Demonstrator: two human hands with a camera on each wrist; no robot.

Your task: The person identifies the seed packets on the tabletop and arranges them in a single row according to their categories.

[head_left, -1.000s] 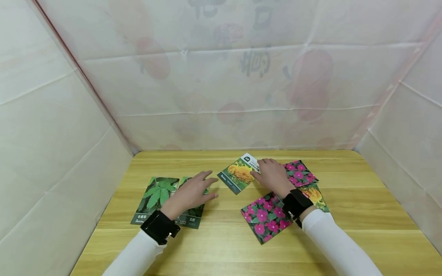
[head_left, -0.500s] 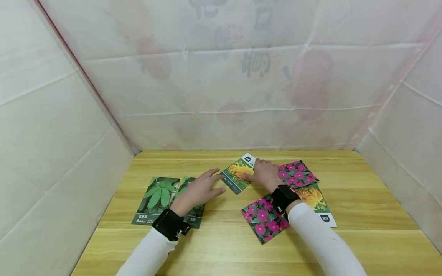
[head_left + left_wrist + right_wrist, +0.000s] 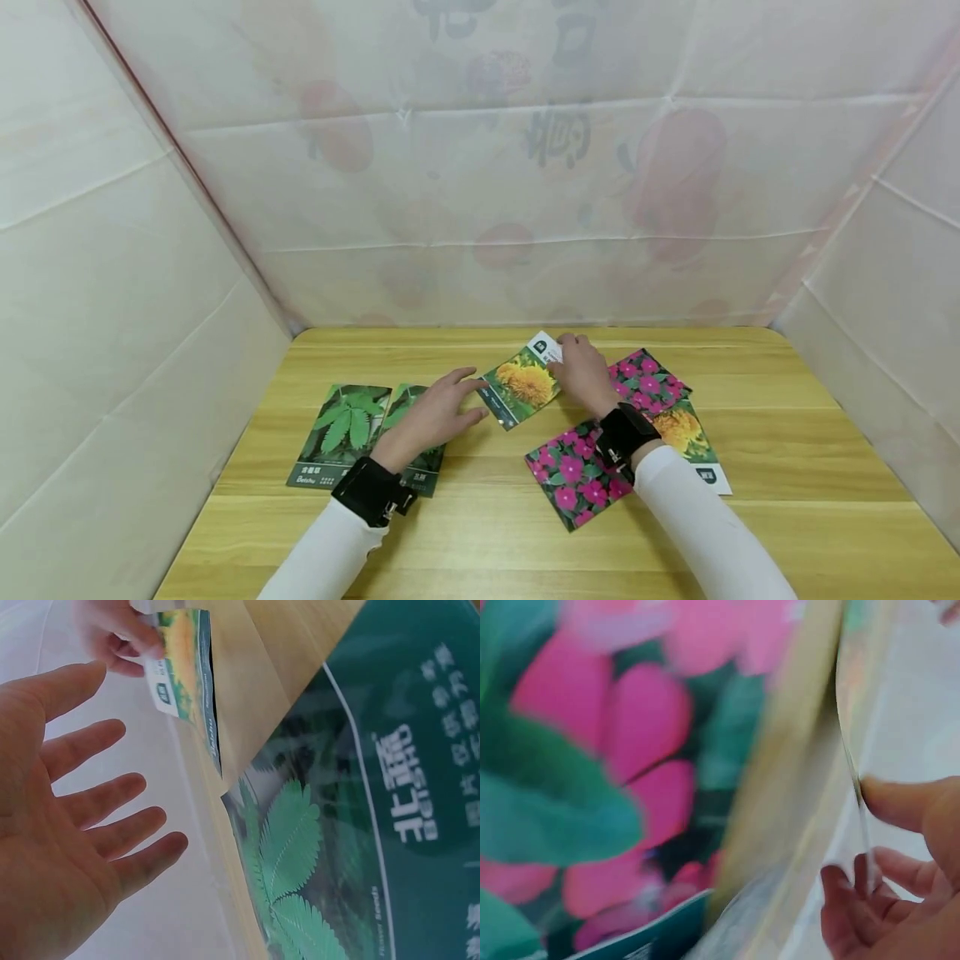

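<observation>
My right hand (image 3: 587, 377) pinches the white-topped end of a seed packet with orange flowers (image 3: 525, 382). In the right wrist view, thumb and fingers lie on either side of the packet's thin edge (image 3: 847, 735). The left wrist view shows the packet tilted up from the table. My left hand (image 3: 435, 421) has its fingers spread, fingertips near the packet's dark lower end. Below that hand lie two green-leaf seed packets (image 3: 348, 425) side by side, the right one partly hidden by it. A pink-flower seed packet (image 3: 573, 479) lies partly beneath my right wrist.
Farther right, another pink-flower packet (image 3: 651, 383) overlaps a second orange-flower packet (image 3: 688, 437). The wooden table (image 3: 480, 542) is bounded by pale fabric walls (image 3: 420, 192) at the back and both sides.
My left hand has shifted right toward the orange-flower packet. My right hand first slid left over that packet, then took hold of its white end and tilted it up.
</observation>
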